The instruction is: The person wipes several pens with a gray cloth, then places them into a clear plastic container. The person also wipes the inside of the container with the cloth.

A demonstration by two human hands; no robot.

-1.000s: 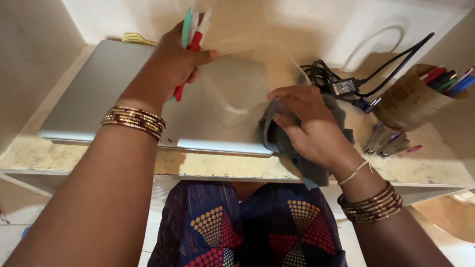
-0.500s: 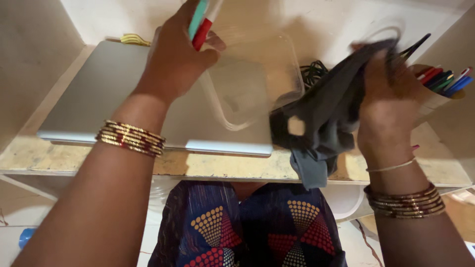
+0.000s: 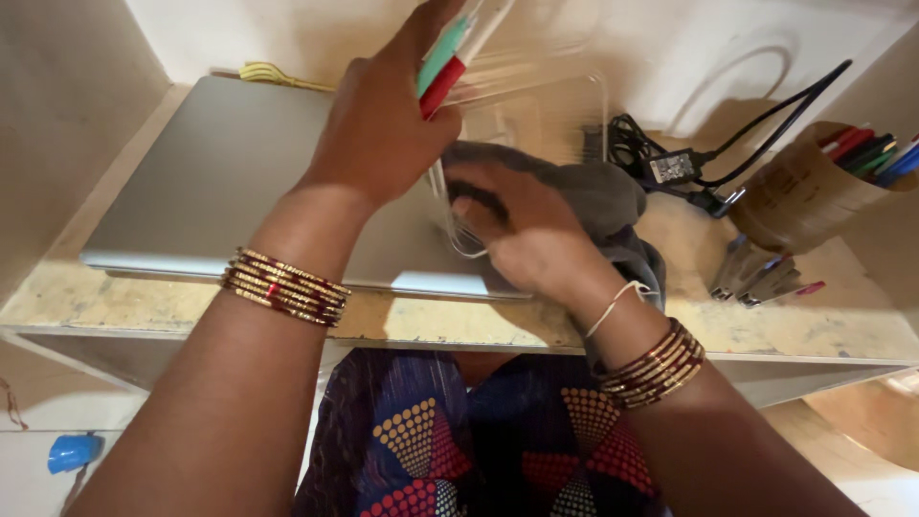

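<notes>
Our left hand clamps green and red pens plus clear plastic container; right hand clamps grey cloth inside it. Overloaded left grip may slip, dropping the container onto the closed silver laptop.

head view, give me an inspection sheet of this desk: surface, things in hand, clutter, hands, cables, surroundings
surface: pale stone shelf with mottled top; a closed silver laptop lies on it
things in hand: clear plastic container tilted above the laptop; grey cloth pressed into its opening; red and green pens
clutter: brown pen cup lying tilted with coloured pens; metal staplers; yellow item behind the laptop
hands: left hand grips the pens and the container's edge; right hand holds the cloth, fingers inside the container
cables: black cable with adapter, tangled beside the container
surroundings: cream walls; patterned dress below; blue object on the floor
</notes>
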